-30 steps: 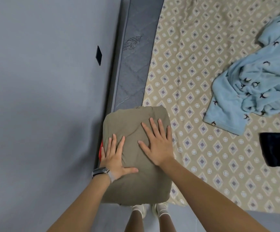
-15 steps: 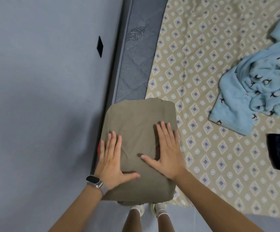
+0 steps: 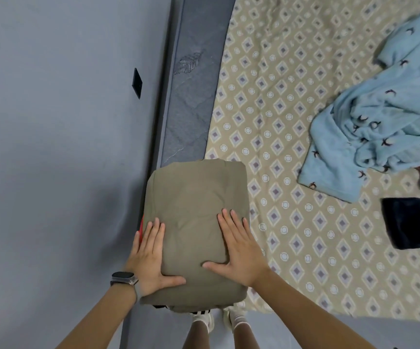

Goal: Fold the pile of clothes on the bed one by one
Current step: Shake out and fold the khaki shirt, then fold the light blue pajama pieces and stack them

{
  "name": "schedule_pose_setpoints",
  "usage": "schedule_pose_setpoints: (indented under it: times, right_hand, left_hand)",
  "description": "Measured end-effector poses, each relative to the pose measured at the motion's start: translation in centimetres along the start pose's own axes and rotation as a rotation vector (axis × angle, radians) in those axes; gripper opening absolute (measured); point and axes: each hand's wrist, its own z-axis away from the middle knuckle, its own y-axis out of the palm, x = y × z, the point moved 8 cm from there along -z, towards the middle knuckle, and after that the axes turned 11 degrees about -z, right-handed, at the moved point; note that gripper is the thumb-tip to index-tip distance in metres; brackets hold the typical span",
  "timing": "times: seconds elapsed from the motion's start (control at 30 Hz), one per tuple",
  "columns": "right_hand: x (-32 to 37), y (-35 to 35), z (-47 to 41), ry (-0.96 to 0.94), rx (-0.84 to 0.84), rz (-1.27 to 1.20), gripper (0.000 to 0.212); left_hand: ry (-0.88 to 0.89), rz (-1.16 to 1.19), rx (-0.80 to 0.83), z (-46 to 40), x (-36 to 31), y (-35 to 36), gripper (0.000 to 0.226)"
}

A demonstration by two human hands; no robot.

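Two flat hands are pressing on the folded olive-green cloth bundle (image 3: 196, 222), which is lying at the near corner of the patterned beige bedsheet (image 3: 291, 109). Left hand (image 3: 151, 255), fingers straight and together, is bracing the bundle's left edge; right hand (image 3: 239, 250), fingers likewise extended, is bearing on its right side, probably to flatten and square the fold. Well right of the right hand, a crumpled light-blue fleece garment (image 3: 369, 137) and a dark navy cloth (image 3: 412, 222) are waiting unfolded.

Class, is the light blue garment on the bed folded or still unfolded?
Unfolded: the light blue garment lies crumpled in loose, uneven heaps on the patterned sheet.
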Motion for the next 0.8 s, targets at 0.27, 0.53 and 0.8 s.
schedule_pose_setpoints:
  times: [0.27,0.53,0.8]
  right_hand:
    - [-4.9,-12.6,4.1,0.564,-0.478,-0.803,0.021]
    - [-17.8,-22.2,9.0,0.888,-0.456,-0.873,0.015]
    - [-33.2,-37.8,8.0,0.781,-0.265,-0.056,0.052]
  left_hand:
    - [-0.051,0.289,-0.251,-1.1,-7.8,-14.5,0.05]
    - [0.019,0.355,-0.08,-5.3,-21.1,-18.8,0.02]
    - [-0.036,0.434,-0.055,-13.5,-35.6,-17.2,0.02]
